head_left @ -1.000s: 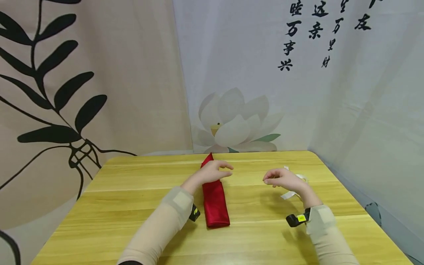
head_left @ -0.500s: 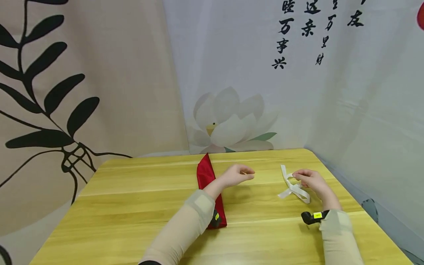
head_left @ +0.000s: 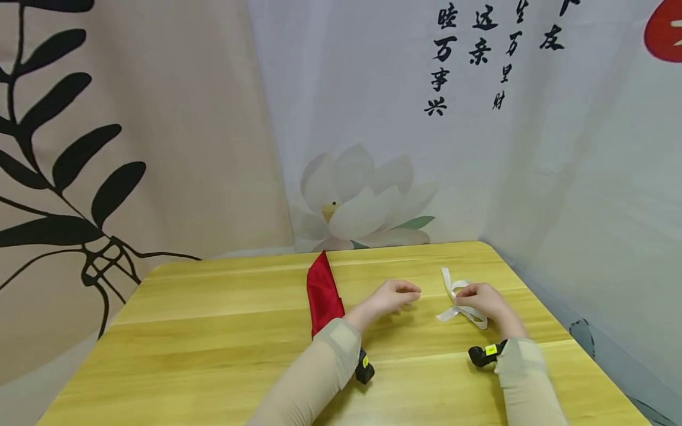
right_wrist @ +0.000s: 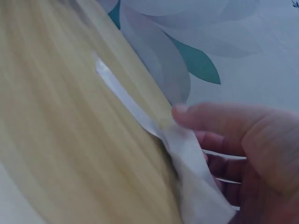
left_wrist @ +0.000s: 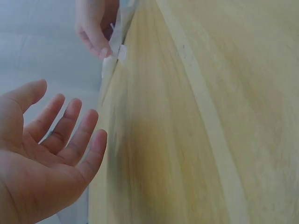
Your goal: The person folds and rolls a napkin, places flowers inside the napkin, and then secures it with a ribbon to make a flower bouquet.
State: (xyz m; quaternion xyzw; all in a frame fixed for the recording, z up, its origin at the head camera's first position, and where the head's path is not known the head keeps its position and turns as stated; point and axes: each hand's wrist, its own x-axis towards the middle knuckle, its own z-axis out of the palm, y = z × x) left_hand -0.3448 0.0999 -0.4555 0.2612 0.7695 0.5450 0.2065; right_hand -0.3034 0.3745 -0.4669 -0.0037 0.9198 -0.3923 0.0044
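Note:
A white ribbon (head_left: 449, 313) with loops like a bow lies at the right side of the table. My right hand (head_left: 487, 302) pinches it between thumb and fingers; in the right wrist view the thumb lies over the wide part of the ribbon (right_wrist: 187, 163), while one tail stretches away over the wood. To the left of the ribbon, my left hand (head_left: 391, 297) hovers above the table, apart from it. Its fingers are loosely bent and hold nothing, as the left wrist view shows. Behind the left forearm lies a folded, shiny red cloth (head_left: 323, 296), its lower part hidden.
The pale wooden table (head_left: 213, 337) ends at a printed curtain (head_left: 373, 118) with a flower and black writing. A small black camera (head_left: 485, 355) sits on the right wrist, another black camera (head_left: 364, 367) on the left.
My left hand has moved right, away from the red cloth. My right hand has come to the ribbon, first hovering in front of it, now gripping it. The head view has shifted slightly right.

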